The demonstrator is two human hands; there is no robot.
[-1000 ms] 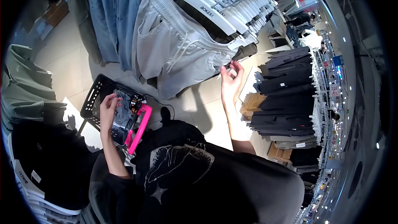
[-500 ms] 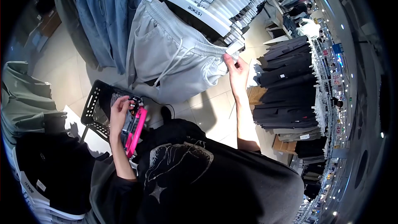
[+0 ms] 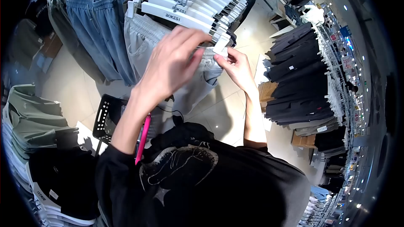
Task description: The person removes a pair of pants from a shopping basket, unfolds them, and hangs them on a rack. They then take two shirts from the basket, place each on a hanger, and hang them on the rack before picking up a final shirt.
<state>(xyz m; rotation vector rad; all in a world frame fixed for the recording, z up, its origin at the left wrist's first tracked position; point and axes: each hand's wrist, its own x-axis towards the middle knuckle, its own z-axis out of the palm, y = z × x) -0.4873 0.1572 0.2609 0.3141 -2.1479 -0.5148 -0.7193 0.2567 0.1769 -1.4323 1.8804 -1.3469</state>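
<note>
Shorts on hangers, pants to their left, basket before them.

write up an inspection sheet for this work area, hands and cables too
surface: pale tiled floor, no worktop seen
job's things: light grey drawstring garment hanging from a white hanger by its clips
left hand: raised over the garment near the right-end clip, blurred; grip cannot be told
right hand: grip closed on the waistband beside that clip
clutter: black basket with a pink handle, partly behind the left forearm
cables: thin dark cord-like line near the basket, ends unclear
surroundings: blue trousers, green tops, rack of dark clothes
</note>
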